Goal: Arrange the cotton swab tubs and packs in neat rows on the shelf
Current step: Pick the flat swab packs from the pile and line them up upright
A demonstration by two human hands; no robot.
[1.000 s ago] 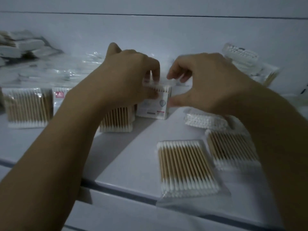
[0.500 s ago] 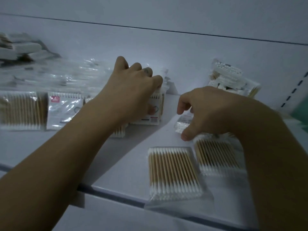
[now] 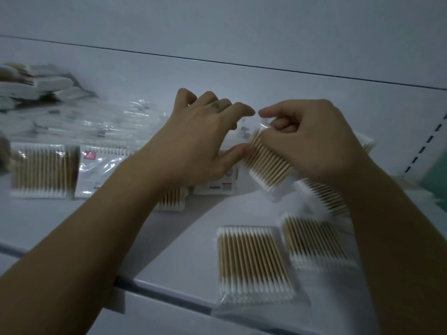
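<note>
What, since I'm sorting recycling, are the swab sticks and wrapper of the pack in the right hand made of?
In the pack held by the right hand: sticks tan and matte, probably wood or bamboo; tips white, soft-looking, seemingly cotton; wrapper clear, glossy, crinkled, likely thin plastic film.

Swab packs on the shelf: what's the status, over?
Right hand pinches a tilted swab pack by its top; left hand touches its edge with the thumb. Back row partly laid. Two more packs lie flat near the front edge, out of the way.
</note>
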